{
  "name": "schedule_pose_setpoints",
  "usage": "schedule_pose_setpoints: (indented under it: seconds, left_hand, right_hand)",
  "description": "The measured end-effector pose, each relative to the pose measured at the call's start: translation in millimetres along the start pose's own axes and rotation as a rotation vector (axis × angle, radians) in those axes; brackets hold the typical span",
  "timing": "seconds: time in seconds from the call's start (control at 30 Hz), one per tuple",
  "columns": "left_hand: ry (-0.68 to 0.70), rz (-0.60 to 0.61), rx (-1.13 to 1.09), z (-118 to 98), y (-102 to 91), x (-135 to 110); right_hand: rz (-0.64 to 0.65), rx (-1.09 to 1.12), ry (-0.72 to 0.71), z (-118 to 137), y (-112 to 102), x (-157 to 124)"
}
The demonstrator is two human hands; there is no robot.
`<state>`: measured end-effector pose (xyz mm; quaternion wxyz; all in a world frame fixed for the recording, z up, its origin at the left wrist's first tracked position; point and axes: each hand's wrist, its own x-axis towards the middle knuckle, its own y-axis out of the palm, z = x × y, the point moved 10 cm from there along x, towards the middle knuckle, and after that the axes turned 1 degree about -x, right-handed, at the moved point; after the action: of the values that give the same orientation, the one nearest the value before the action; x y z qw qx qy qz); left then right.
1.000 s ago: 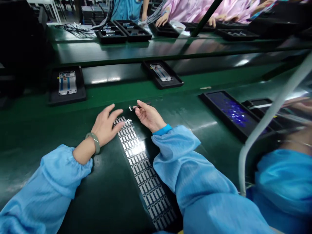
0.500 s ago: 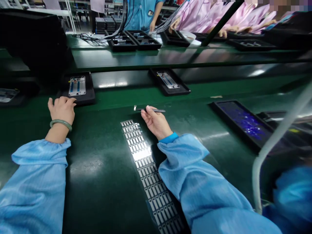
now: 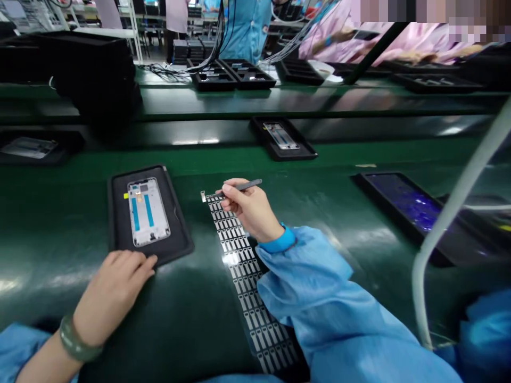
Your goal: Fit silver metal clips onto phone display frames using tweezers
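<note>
My left hand [image 3: 114,290], with a green bangle at the wrist, has its fingers closed over the near rim of a black tray [image 3: 181,242]. In that tray lies a white phone frame [image 3: 159,213] with two blue strips and a yellow tab. Dark tweezers [image 3: 249,184] are pinched in my right hand [image 3: 255,210]. At their tip is a small silver metal piece [image 3: 203,197], just by the top left corner of a clear sheet. Rows of similar small silver pieces [image 3: 247,292] cover the sheet, which runs toward me under my right forearm.
Another black tray with a phone frame [image 3: 281,137] sits farther back, and one [image 3: 30,148] at the left. Stacked black trays [image 3: 91,74] stand at the back left. A purple-lit tray [image 3: 403,197] and a pale hose [image 3: 435,234] are at right. Co-workers [image 3: 247,32] stand beyond the bench.
The tray under my left hand has come toward me, off the back strip onto the near surface. My right hand moved slightly left, bringing the metal piece down beside the sheet's top corner.
</note>
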<state>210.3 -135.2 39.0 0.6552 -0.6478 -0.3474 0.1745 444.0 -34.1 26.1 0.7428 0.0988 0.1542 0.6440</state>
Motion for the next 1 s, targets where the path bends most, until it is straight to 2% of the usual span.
schedule_pose_setpoints:
  seconds: [0.1,0.2,0.27,0.33,0.4,0.47,0.6,0.67,0.77,1.0]
  left_hand:
    - [0.07,0.016,-0.092,-48,-2.5,-21]
    - [0.152,-0.062,-0.161,-85,-15.8,-30]
    - [0.232,-0.062,-0.212,-102,-23.0,-31]
    - [0.302,-0.014,-0.291,-108,-27.4,-29]
    - [0.285,0.017,-0.341,-94,-30.2,-24]
    - [0.176,0.012,-0.316,-60,-29.4,-17]
    - [-0.073,-0.076,-0.158,21,-23.5,-3]
    - [-0.107,-0.057,-0.144,43,-14.4,2]
    - [-0.093,0.006,-0.187,51,-2.3,2]
    - [-0.141,0.004,-0.27,53,0.9,-4]
  right_hand:
    - [0.103,-0.085,0.017,-2,30,-21]
    - [0.19,-0.13,0.068,-18,54,-37]
    - [0.234,-0.127,0.114,-33,65,-45]
    - [0.258,-0.125,0.149,-46,74,-51]
    - [0.252,-0.136,0.156,-55,79,-52]
    - [0.226,-0.16,0.141,-58,83,-49]
    - [0.182,-0.19,0.096,-58,92,-39]
    - [0.177,-0.203,0.084,-59,97,-35]
    - [0.166,-0.247,0.082,-61,101,-32]
    - [0.169,-0.358,0.045,-63,106,-35]
